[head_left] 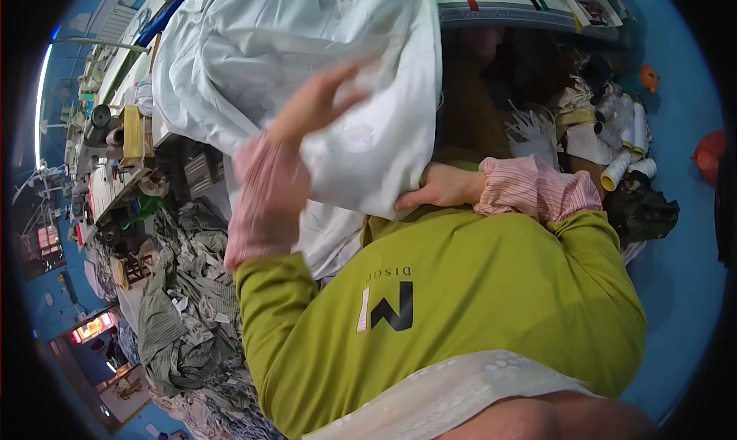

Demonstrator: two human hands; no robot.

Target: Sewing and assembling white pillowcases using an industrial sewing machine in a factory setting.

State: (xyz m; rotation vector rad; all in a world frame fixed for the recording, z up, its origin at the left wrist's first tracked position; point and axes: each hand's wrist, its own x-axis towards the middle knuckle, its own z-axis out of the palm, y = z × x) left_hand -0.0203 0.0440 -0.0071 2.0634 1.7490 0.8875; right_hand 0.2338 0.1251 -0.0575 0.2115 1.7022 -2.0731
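A large piece of white cloth (368, 156) hangs down in front of me from the table edge, with folds bunched in its upper part. My right hand (445, 185) grips the cloth's lower right edge, its thumb lying on top and the other fingers hidden behind. Over the middle of the cloth, my left hand (318, 98) is raised, fingers apart and somewhat blurred by motion. Nothing shows in that hand, and whether it touches the cloth I cannot tell. Pink striped sleeve covers (269, 198) sit on both my forearms.
Green striped garments (180, 317) are heaped at the left. Several white thread spools (633, 129) and fabric scraps lie at the right. A table edge (507, 16) crosses the top right, holding a small box (595, 10). Other worktables with machines (100, 121) stand farther left.
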